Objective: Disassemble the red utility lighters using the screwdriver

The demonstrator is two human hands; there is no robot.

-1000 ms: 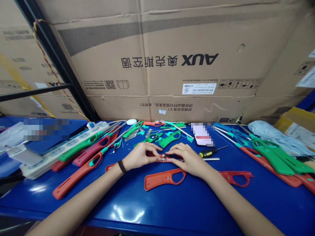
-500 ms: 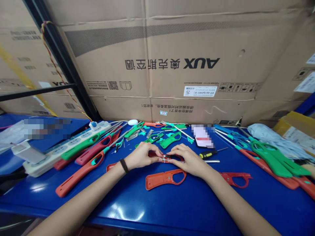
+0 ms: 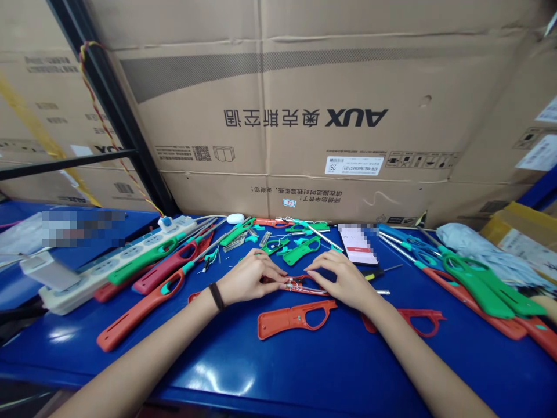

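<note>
While a hollow orange plastic shell (image 3: 296, 320) lies nearest on the glossy blue workbench (image 3: 304, 371), the left hand (image 3: 250, 278) just behind it pinches the end of a slim red lighter shell (image 3: 307, 287) laced with thin wire. The right hand (image 3: 343, 281), fingers curved and loosely parted, hovers beside that shell without gripping. Farther off, long ribbed green lighters (image 3: 145, 261) lie splayed before a corrugated AUX carton (image 3: 304, 116).
</note>
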